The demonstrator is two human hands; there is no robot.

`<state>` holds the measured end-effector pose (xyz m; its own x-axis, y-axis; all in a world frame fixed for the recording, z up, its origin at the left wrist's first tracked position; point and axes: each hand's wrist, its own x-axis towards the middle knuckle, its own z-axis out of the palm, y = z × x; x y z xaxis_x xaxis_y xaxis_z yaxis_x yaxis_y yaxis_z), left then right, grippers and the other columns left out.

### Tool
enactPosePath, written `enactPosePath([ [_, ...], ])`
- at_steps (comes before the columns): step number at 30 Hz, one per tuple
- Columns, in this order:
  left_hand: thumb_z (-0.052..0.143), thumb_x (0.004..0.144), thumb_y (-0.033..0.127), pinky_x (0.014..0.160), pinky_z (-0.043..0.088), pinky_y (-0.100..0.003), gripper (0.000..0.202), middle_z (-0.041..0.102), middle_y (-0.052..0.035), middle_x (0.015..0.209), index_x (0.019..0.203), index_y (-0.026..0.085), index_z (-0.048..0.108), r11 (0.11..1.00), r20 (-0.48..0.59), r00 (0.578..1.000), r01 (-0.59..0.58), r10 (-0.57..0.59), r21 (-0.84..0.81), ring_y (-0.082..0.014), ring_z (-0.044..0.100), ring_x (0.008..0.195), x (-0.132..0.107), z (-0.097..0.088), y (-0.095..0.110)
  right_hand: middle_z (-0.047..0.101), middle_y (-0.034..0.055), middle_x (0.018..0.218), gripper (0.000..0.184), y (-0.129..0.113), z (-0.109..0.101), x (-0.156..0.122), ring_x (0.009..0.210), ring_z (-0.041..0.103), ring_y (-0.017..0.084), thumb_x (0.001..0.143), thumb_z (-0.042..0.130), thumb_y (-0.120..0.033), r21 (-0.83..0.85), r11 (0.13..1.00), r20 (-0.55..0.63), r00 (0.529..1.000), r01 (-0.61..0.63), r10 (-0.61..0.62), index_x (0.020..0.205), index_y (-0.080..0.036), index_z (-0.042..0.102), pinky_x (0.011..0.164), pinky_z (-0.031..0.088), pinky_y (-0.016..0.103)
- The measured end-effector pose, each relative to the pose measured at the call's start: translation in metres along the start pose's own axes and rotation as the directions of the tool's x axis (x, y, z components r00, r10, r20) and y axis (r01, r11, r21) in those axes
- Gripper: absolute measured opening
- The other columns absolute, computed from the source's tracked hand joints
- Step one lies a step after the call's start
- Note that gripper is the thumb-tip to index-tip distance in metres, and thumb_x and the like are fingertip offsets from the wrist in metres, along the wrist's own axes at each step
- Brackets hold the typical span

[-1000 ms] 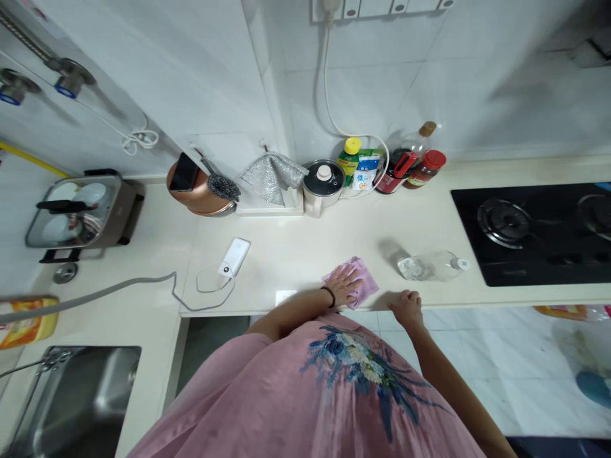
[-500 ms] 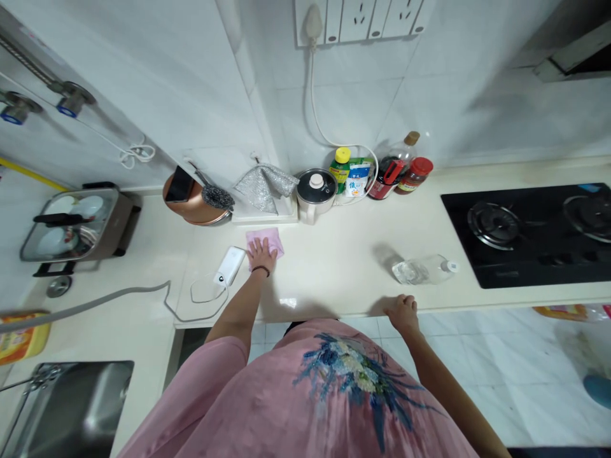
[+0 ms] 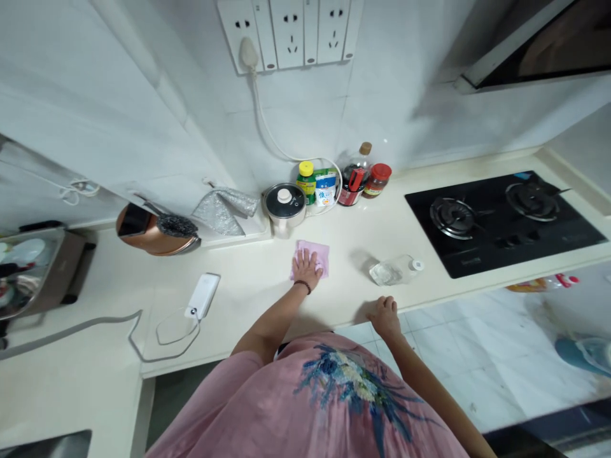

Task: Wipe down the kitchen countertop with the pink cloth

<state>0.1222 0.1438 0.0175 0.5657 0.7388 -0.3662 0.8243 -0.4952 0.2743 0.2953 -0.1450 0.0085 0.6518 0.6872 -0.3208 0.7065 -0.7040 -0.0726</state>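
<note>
My left hand lies flat on a folded pink cloth, fingers spread, pressing it against the cream countertop. A dark band circles that wrist. At the counter's front edge rests my right hand, its fingers loosely bent over the rim with no object in them. Just beyond it, a clear bottle with a white cap lies on its side. Behind the cloth stands a small electric pot with a dark lid.
A white power bank with a cable lies to the left. Sauce bottles and a red-lidded jar line the wall. The black gas stove is on the right. A copper-coloured pan and a silvery cloth are at back left.
My left hand has slid the pink cloth rightward along the counter, away from the power bank. The view has turned to the right. My right hand stays at the counter edge.
</note>
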Motion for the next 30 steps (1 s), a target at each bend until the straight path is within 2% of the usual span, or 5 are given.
enactPosePath([
  [8, 0.043, 0.100, 0.056, 0.131, 0.001, -0.060, 0.083, -0.006, -0.0075, 0.179, 0.173, 0.024, 0.018, 1.000, -0.005, 1.000, 0.014, -0.014, 0.001, -0.0335, -0.011, 0.164, 0.097, -0.039, 0.034, 0.038, 0.0320, 0.160, 0.077, -0.002, 0.003, -0.004, 0.153, 0.030, 0.043, 0.085, 0.062, -0.030, 0.054, 0.998, 0.011, 0.999, -0.037, 0.037, 0.153, 0.002, 0.043, 0.124, 0.029, 0.051],
  [13, 0.043, 0.100, 0.055, 0.131, -0.001, -0.061, 0.083, -0.006, -0.0071, 0.180, 0.173, 0.024, 0.019, 0.998, 0.016, 0.998, -0.054, 0.053, 0.033, -0.0350, -0.013, 0.164, 0.123, -0.037, 0.074, 0.043, 0.0316, 0.159, 0.081, -0.004, 0.004, -0.005, 0.154, 0.030, 0.046, 0.082, 0.063, -0.028, 0.081, 0.996, 0.012, 0.999, -0.032, 0.031, 0.155, 0.001, 0.043, 0.126, 0.026, 0.056],
  [21, 0.046, 0.100, 0.056, 0.131, -0.001, -0.061, 0.081, 0.004, -0.0053, 0.180, 0.172, 0.028, 0.024, 0.928, 0.074, 0.928, -0.369, 0.364, 0.055, -0.0340, -0.009, 0.165, 0.050, 0.025, 0.135, 0.038, 0.0368, 0.160, 0.082, -0.005, -0.002, -0.006, 0.154, 0.028, 0.048, 0.084, 0.061, -0.029, 0.080, 0.996, 0.035, 0.999, -0.036, 0.033, 0.153, 0.008, 0.041, 0.126, 0.026, 0.055],
  [26, 0.048, 0.101, 0.057, 0.132, 0.003, -0.060, 0.079, 0.009, -0.0073, 0.180, 0.172, 0.028, 0.026, 0.909, 0.039, 0.911, -0.413, 0.411, 0.065, -0.0333, -0.002, 0.166, -0.014, 0.052, 0.104, 0.040, 0.0331, 0.160, 0.081, -0.003, -0.006, -0.005, 0.152, 0.031, 0.047, 0.086, 0.064, -0.033, 0.058, 0.998, 0.028, 1.000, -0.013, 0.011, 0.155, 0.002, 0.041, 0.124, 0.028, 0.055],
  [30, 0.048, 0.102, 0.056, 0.132, 0.006, -0.060, 0.079, 0.010, -0.0087, 0.180, 0.172, 0.028, 0.026, 0.962, 0.005, 0.965, -0.261, 0.261, 0.077, -0.0332, 0.000, 0.166, -0.039, 0.041, 0.056, 0.040, 0.0319, 0.159, 0.079, -0.004, -0.010, -0.006, 0.150, 0.034, 0.045, 0.086, 0.067, -0.034, 0.035, 0.999, 0.026, 1.000, -0.011, 0.011, 0.154, -0.002, 0.043, 0.121, 0.030, 0.055],
])
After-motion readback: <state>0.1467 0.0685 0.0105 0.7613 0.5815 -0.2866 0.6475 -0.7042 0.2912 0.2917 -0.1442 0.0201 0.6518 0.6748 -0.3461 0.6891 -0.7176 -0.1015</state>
